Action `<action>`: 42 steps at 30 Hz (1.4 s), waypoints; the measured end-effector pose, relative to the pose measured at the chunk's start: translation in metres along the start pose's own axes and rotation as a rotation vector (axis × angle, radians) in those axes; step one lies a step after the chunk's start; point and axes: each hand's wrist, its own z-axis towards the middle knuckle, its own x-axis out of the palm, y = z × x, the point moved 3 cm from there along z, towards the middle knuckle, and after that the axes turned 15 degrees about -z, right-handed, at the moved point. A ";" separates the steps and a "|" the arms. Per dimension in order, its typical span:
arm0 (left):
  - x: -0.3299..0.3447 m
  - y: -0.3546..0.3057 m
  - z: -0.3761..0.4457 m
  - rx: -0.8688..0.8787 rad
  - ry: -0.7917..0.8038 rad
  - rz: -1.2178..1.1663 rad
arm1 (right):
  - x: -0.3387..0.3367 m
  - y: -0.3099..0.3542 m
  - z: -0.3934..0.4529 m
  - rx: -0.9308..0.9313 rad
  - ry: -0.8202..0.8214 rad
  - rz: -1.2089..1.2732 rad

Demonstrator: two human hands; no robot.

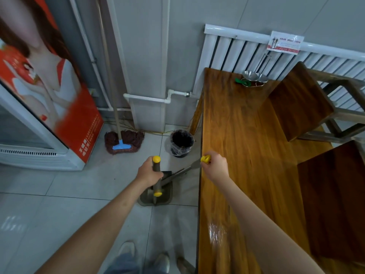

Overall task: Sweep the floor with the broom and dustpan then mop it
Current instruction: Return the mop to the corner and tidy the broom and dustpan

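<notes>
My left hand (148, 173) grips a grey upright handle with a yellow cap; it runs down to the grey dustpan (165, 196) standing on the tiled floor. My right hand (215, 167) grips the yellow-tipped end of the broom handle (178, 173), which slants down and left toward the dustpan. The broom's head is hidden behind my left hand and the dustpan. A mop (124, 141) with a brown string head and blue clamp leans against the grey wall, behind and to the left of the dustpan.
A small black bin (181, 142) with a plastic liner stands just beyond the dustpan. A long wooden table (246, 155) and wooden benches (300, 101) fill the right side. A drinks fridge (39, 99) stands at left. My shoes (126, 251) are below.
</notes>
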 end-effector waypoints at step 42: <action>-0.180 -0.022 0.112 0.053 -0.305 0.124 | -0.012 0.134 0.112 0.076 -0.117 0.177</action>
